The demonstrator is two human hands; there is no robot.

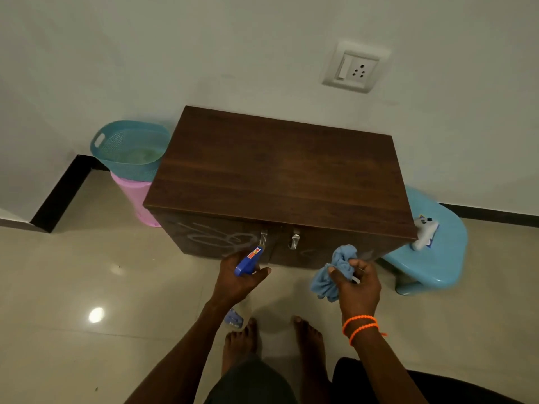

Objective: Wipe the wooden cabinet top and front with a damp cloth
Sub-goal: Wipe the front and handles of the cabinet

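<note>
Cabinet wiping: status at start of work

Head view. Cabinet (pixel 277 176) stands on the tiled floor (pixel 87 272) against the white wall (pixel 233 39), directly ahead of the person. Its dark wooden top is bare and shows no wet streaks or cloth marks that can be made out. Its front, with two metal handles (pixel 280 239) at the centre, carries pale scribbled marks on the left door; these marks are unwiped.

Left hand (pixel 239 279) grips a spray bottle (pixel 248 262) by its blue trigger head, fingers curled round the neck, nozzle pointing toward the cabinet front. The bottle body hangs below the hand and is partly hidden by it.

Right hand (pixel 357 282) holds a bunched blue cloth (pixel 335 272), fingers and thumb closed on it. The cloth is just in front of the right door, but contact with the wood cannot be confirmed. Whether the cloth is damp cannot be told.

Surroundings: a teal basket (pixel 128 147) sits on a pink bin (pixel 137 199) to the left of the cabinet; a blue stool (pixel 431 263) stands to the right, with a small white item (pixel 424 233) on it. A wall socket (pixel 354 68) is above.

Assessment: judged from these surfaces, wiping has not visibly begun. Both tools are in hand. Top and front both appear to remain outstanding, the marked left door needing most attention.
</note>
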